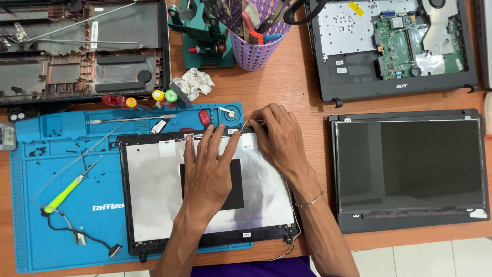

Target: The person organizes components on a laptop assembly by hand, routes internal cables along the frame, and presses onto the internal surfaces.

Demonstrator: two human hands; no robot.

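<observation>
L hand [207, 166] fingers flat, apart on silver-lined lid shell [154, 205]; R hand [279, 136] fingers pinch thin wire [245, 123].

The person's left hand [207, 164] lies flat, fingers spread, on the silvery inside of a laptop lid shell [154, 195], which rests on a blue repair mat [61, 225]. The right hand [279, 136] pinches a thin wire [245, 124] at the lid's top edge, near the corner. A green-handled screwdriver [64, 194] and a loose black cable [82, 236] lie on the mat to the left. A bare screen panel [410, 164] sits on the wooden table [297, 77] to the right, an opened laptop base [394, 46] above it, and a purple tool basket [253, 51] stands between.
</observation>
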